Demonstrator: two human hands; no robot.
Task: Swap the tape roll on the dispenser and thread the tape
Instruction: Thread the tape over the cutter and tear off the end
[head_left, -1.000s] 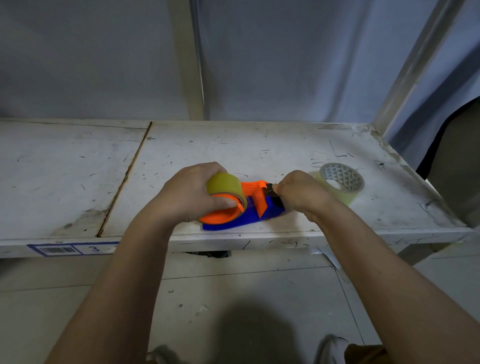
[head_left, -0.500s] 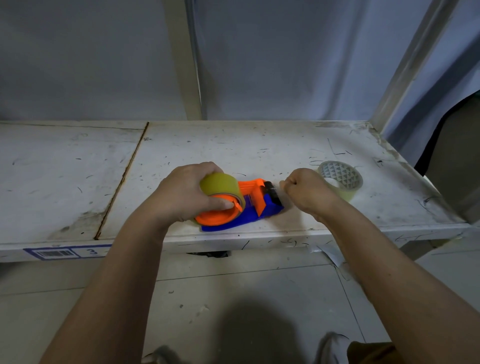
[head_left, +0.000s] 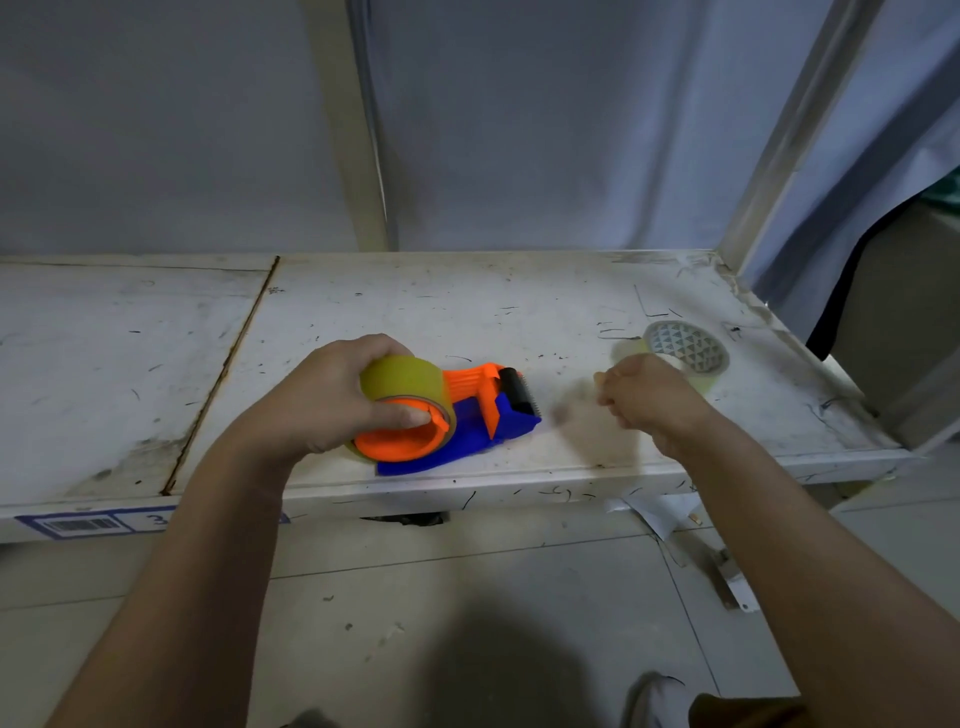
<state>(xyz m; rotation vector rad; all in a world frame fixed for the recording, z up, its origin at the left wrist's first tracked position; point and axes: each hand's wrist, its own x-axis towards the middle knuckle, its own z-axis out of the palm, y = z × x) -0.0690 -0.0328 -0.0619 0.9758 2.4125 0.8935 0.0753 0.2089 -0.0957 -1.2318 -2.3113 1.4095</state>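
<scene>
Right hand (head_left: 647, 397): now drawn away rightward from dispenser (head_left: 467, 421), fingers curled, blurred; contents unclear. Left hand (head_left: 337, 395): still gripping yellowish tape roll (head_left: 405, 384) seated on orange-and-blue dispenser, lying near shelf (head_left: 467, 312) front edge.

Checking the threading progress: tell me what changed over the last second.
The right hand left the black roller end of the orange and blue tape dispenser and pulled away rightward, fingers pinched shut. The left hand keeps its grip on the yellowish mounted tape roll; the clear spare roll stayed put.
</scene>
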